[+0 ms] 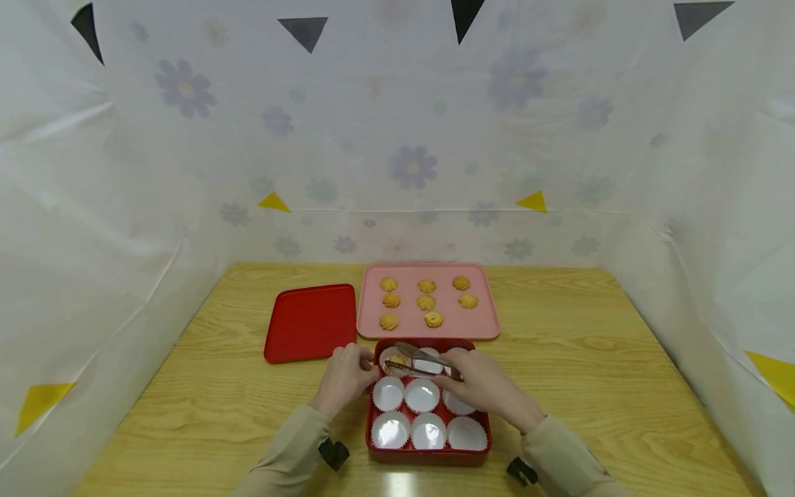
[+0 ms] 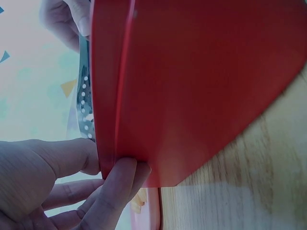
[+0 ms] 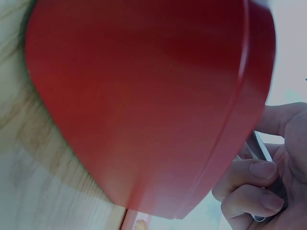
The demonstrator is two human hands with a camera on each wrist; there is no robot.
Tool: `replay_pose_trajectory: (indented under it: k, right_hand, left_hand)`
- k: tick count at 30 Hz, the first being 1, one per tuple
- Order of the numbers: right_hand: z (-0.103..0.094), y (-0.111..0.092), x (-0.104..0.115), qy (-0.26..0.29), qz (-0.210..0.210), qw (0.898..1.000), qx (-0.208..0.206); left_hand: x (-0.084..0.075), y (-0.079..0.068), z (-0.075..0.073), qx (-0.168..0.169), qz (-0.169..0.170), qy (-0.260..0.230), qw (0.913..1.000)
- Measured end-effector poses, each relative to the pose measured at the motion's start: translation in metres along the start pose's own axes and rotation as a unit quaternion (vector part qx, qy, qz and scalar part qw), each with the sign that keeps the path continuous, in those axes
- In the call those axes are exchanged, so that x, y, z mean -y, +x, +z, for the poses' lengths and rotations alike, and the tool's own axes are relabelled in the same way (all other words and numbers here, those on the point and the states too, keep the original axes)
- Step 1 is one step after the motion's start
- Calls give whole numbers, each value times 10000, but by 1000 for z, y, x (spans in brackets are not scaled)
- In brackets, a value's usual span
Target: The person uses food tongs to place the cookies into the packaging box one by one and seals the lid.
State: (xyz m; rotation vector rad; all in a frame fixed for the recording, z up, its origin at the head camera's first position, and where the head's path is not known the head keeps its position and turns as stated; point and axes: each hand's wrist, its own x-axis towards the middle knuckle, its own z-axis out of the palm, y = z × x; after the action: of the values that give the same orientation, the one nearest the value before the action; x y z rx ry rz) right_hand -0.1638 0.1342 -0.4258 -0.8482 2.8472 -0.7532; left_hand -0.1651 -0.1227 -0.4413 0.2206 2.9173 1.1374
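Note:
A red box (image 1: 428, 457) holds rows of white paper cups (image 1: 428, 431). My right hand (image 1: 481, 383) grips metal tongs (image 1: 422, 355) above the box's back row. The tips reach into the far left cup, one on each side of a piped cookie (image 1: 395, 362). In the right wrist view, curled fingers (image 3: 249, 203) wrap the tongs' handle beside the box wall. My left hand (image 1: 348, 376) is at the box's back left side. Its thumb and fingers (image 2: 120, 184) pinch the rim near a corner in the left wrist view.
Behind the box lies a pink tray (image 1: 447, 330) with several piped cookies (image 1: 426, 302) spaced out on it. A flat red lid (image 1: 313, 323) rests left of that tray. White sheeting (image 1: 410, 103) with flower prints encloses the wooden table (image 1: 596, 373) at the back and sides.

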Motion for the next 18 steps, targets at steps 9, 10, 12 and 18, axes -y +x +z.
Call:
replay_pose_trajectory:
  k: [9, 10, 12, 18]
  right_hand:
    - [-4, -11, -6, 404, 256, 9988, -101]
    - [-4, -12, -7, 414, 258, 9987, -125]
    - [-5, -13, -8, 464, 260, 9985, -152]
    - [-13, -14, -13, 720, 321, 9967, -209]
  left_hand:
    - [-1, 0, 0, 37, -69, -34, 10000]
    - [-1, 0, 0, 43, -75, -41, 10000]
    - [-2, -1, 0, 44, -92, -33, 9999]
    - [-2, -1, 0, 61, -169, -1, 9998]
